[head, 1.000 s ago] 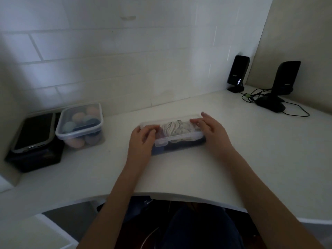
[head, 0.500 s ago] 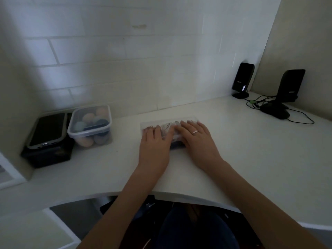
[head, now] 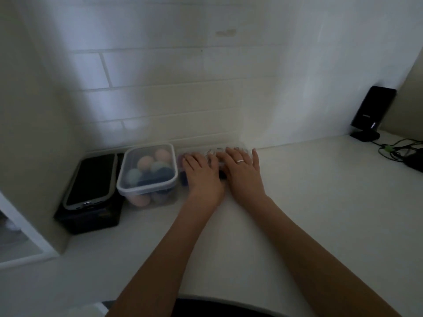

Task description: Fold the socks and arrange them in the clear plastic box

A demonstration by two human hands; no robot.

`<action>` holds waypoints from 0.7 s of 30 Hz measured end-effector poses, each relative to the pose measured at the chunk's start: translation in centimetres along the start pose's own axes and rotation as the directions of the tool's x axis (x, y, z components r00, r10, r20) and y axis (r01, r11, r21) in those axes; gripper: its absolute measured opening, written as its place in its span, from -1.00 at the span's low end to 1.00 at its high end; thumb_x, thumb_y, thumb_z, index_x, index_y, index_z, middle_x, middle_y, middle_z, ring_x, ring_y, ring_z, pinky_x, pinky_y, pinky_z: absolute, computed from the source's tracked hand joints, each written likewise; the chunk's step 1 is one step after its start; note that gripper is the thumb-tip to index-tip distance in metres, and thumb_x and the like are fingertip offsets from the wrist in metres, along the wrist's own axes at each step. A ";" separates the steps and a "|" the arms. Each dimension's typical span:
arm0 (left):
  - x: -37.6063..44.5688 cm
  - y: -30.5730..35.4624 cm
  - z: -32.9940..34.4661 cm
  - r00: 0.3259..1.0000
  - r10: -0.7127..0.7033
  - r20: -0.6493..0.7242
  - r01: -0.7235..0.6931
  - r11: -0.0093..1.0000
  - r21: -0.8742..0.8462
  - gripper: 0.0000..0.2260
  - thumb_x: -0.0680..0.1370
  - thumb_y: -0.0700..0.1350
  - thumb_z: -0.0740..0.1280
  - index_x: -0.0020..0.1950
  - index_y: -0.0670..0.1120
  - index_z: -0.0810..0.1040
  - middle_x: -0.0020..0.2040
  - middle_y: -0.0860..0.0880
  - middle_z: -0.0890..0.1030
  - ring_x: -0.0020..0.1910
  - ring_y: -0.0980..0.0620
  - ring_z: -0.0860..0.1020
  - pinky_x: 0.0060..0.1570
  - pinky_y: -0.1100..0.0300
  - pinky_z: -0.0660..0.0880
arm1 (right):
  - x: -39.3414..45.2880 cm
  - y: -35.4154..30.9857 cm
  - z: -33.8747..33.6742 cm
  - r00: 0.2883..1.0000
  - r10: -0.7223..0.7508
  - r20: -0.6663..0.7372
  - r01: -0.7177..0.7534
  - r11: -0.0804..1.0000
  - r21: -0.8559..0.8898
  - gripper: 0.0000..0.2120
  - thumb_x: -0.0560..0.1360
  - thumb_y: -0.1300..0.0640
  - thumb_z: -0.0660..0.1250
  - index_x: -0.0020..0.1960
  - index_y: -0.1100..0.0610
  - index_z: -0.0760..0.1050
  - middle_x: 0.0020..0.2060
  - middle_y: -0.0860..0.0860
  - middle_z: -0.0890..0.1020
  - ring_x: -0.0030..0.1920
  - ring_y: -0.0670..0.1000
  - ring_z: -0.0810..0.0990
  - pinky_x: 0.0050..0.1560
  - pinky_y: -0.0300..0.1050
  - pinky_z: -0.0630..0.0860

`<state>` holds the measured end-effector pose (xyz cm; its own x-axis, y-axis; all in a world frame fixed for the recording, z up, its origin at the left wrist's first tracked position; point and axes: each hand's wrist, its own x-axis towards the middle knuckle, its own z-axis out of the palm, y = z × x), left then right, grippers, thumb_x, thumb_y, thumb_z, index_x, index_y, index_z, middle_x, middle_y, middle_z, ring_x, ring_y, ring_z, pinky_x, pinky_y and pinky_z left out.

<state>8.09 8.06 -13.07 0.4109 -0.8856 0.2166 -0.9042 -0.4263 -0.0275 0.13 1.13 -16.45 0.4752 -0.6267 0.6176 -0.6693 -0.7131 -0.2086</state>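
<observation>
Head view: left hand (head: 202, 173) and right hand (head: 243, 171), grip spread flat, seemingly press the clear plastic box (head: 211, 154).

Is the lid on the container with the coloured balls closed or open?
Closed. The clear lid sits flat on the container, and its white rim runs unbroken around the top. The coloured balls show through it.

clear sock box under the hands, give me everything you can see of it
The box is a low, clear plastic container, mostly hidden by the left hand and right hand, both flat on top of it. Only its far rim, right end and a dark strip between the hands show; pale and dark fabric shows faintly through. It sits on the white desk close to the tiled wall, just right of the lidded tub. Whether they touch is unclear.
</observation>
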 end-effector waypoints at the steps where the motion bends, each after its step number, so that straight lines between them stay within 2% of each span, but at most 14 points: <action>1: 0.6 -0.5 0.2 1.000 0.001 -0.008 -0.001 1.000 -0.025 -0.42 0.56 0.05 0.11 0.49 -0.16 0.01 0.46 -0.41 0.08 0.44 -0.41 0.07 0.44 -0.21 -0.09 | 0.6 -0.1 0.7 1.000 -0.007 -0.008 0.007 1.000 -0.005 -0.64 0.49 0.08 0.24 0.29 -0.02 0.47 0.29 0.05 0.53 0.38 0.11 0.40 0.43 0.02 -0.24; 5: 2.0 -1.5 0.6 0.999 0.018 -0.029 -0.021 0.995 -0.097 -0.37 0.53 0.09 0.14 0.49 -0.16 0.03 0.46 -0.39 0.09 0.44 -0.39 0.06 0.45 -0.20 -0.11 | 2.3 0.4 2.5 1.000 -0.009 -0.021 0.009 1.000 0.008 -0.62 0.46 0.10 0.26 0.28 -0.02 0.47 0.27 0.07 0.54 0.36 0.11 0.42 0.43 0.04 -0.24; 12: 2.3 -1.6 1.3 1.000 0.010 -0.018 -0.012 0.989 -0.144 -0.33 0.50 0.07 0.18 0.50 -0.15 -0.01 0.47 -0.35 0.04 0.45 -0.38 0.00 0.44 -0.19 -0.15 | 2.3 0.6 2.7 0.999 -0.034 -0.030 0.035 0.999 0.031 -0.56 0.46 0.03 0.09 0.31 0.01 0.45 0.29 0.06 0.52 0.37 0.10 0.41 0.46 0.10 -0.20; 14: 2.1 -1.5 1.3 0.999 0.008 -0.040 -0.014 0.990 -0.138 -0.33 0.50 0.06 0.19 0.51 -0.15 -0.01 0.47 -0.35 0.06 0.45 -0.36 0.02 0.45 -0.18 -0.14 | 2.3 0.9 2.3 0.999 -0.039 -0.030 0.042 0.996 0.082 -0.57 0.48 0.02 0.09 0.32 0.01 0.44 0.30 0.06 0.52 0.39 0.10 0.38 0.47 0.12 -0.17; 16: 2.1 -1.5 1.3 0.998 -0.013 -0.064 0.002 0.985 -0.172 -0.34 0.49 0.01 0.22 0.50 -0.17 0.03 0.47 -0.35 0.08 0.46 -0.35 0.04 0.46 -0.15 -0.15 | 2.5 1.2 1.5 1.000 -0.028 0.012 0.025 0.977 0.211 -0.58 0.47 0.06 0.18 0.31 0.03 0.46 0.29 0.04 0.54 0.41 0.07 0.37 0.48 0.07 -0.17; 17: 2.0 -1.5 1.2 0.996 -0.028 -0.084 0.008 0.974 -0.228 -0.36 0.48 -0.04 0.24 0.48 -0.19 0.09 0.45 -0.36 0.14 0.46 -0.33 0.08 0.46 -0.13 -0.13 | 2.4 1.2 1.0 0.999 -0.004 0.041 -0.010 0.940 0.340 -0.59 0.43 0.10 0.22 0.27 0.05 0.50 0.24 0.03 0.57 0.38 0.04 0.40 0.49 0.05 -0.13; 18: 1.9 -1.6 1.3 0.990 -0.047 -0.131 0.006 0.955 -0.296 -0.40 0.45 -0.09 0.25 0.45 -0.20 0.17 0.42 -0.36 0.22 0.44 -0.32 0.14 0.47 -0.11 -0.11 | 2.4 1.0 0.3 0.997 0.054 0.058 -0.076 0.860 0.505 -0.63 0.41 0.15 0.24 0.19 0.08 0.56 0.14 0.02 0.63 0.30 -0.02 0.48 0.50 0.04 -0.02; 19: 1.6 -1.5 1.1 0.983 -0.075 -0.166 0.006 0.925 -0.380 -0.45 0.43 -0.12 0.24 0.40 -0.22 0.27 0.37 -0.34 0.30 0.41 -0.31 0.21 0.48 -0.09 -0.07 | 2.5 0.7 -0.6 0.987 0.139 0.076 -0.154 0.737 0.659 -0.70 0.41 0.21 0.25 0.10 0.13 0.60 0.02 0.03 0.67 0.16 -0.06 0.57 0.45 0.04 0.19; 20: 1.7 -1.5 1.0 0.969 -0.107 -0.224 -0.018 0.870 -0.493 -0.50 0.41 -0.15 0.20 0.34 -0.24 0.35 0.31 -0.33 0.38 0.37 -0.29 0.28 0.49 -0.09 -0.02 | 3.2 0.8 -1.8 0.970 0.226 0.088 -0.202 0.551 0.810 -0.76 0.43 0.27 0.25 0.03 0.20 0.62 -0.08 0.07 0.69 0.01 -0.06 0.64 0.30 0.02 0.42; 21: 1.7 -1.4 0.3 0.964 -0.159 -0.215 0.004 0.811 -0.585 -0.53 0.40 -0.19 0.16 0.30 -0.26 0.40 0.28 -0.31 0.43 0.34 -0.27 0.34 0.48 -0.06 0.05 | 3.9 0.8 -3.2 0.950 0.296 0.096 -0.218 0.410 0.886 -0.77 0.44 0.31 0.24 0.02 0.26 0.62 -0.14 0.13 0.69 -0.08 -0.05 0.67 0.12 -0.04 0.54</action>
